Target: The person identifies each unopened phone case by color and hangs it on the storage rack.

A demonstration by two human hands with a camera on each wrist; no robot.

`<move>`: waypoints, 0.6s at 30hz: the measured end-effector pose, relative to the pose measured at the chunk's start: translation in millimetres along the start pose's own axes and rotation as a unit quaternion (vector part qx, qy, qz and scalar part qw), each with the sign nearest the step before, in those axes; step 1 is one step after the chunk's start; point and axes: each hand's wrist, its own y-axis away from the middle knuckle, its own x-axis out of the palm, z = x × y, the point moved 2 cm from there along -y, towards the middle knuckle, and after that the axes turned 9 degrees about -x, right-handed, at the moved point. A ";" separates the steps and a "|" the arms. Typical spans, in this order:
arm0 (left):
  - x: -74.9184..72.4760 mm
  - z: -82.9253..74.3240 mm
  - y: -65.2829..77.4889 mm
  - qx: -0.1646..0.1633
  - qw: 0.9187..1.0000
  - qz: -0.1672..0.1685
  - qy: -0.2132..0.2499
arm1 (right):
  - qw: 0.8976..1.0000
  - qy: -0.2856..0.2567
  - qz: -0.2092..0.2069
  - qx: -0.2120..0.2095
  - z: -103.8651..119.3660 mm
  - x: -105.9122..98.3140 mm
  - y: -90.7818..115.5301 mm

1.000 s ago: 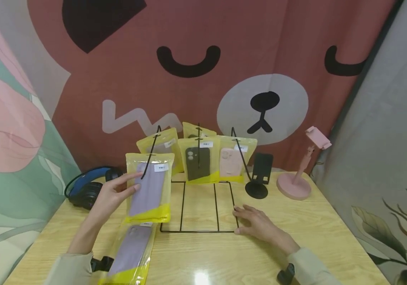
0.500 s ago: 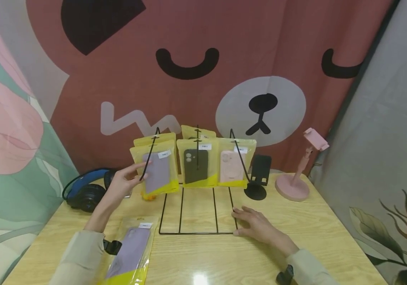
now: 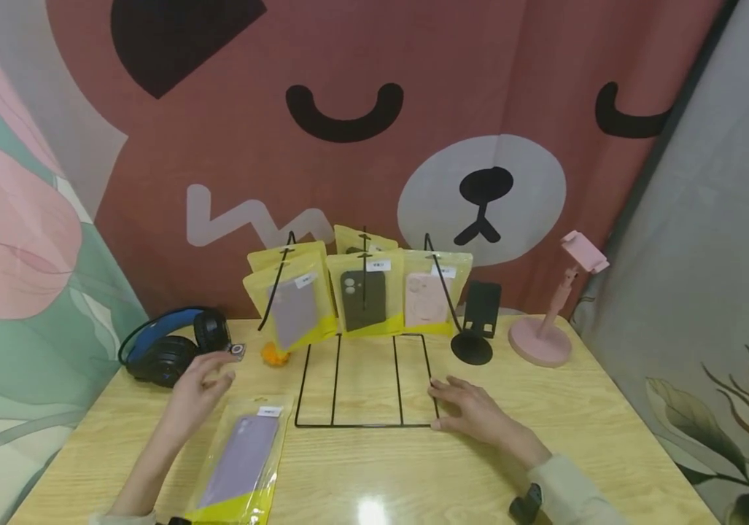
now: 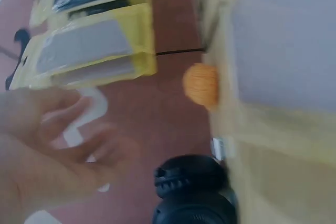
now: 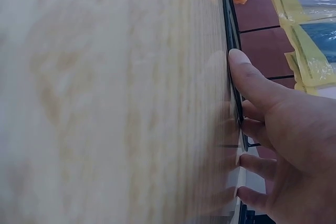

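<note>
My left hand is in the air with nothing in it, its fingers loosely bent, left of the black wire display rack. A purple phone case in a clear-and-yellow pouch hangs tilted on the rack's left hook, in front of another pouch. Below and right of this hand, a second pouched purple phone case lies flat on the table. My right hand rests at the rack base's front right corner; in the right wrist view its thumb and fingertips touch the wire and tabletop.
Pouches with a black case and a pink case hang from the other hooks. Headphones and an orange ball-like item are at left. A black phone stand and a pink one stand at right.
My left hand hung the pouched purple case on the left hook, let it go, and drew back down and left. The right hand stayed at the rack's corner.
</note>
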 end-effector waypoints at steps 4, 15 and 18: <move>16.3 21.0 23.8 -0.053 0.986 0.105 -0.115 | 1.000 -0.007 0.008 0.008 -0.3 -1.1 0.1; 43.2 40.8 49.0 -0.157 0.938 0.187 -0.245 | 1.000 -0.015 0.014 0.015 2.1 -2.0 0.1; 46.8 35.1 49.8 -0.156 0.938 0.181 -0.253 | 1.000 -0.015 0.018 0.018 1.8 -1.7 -0.6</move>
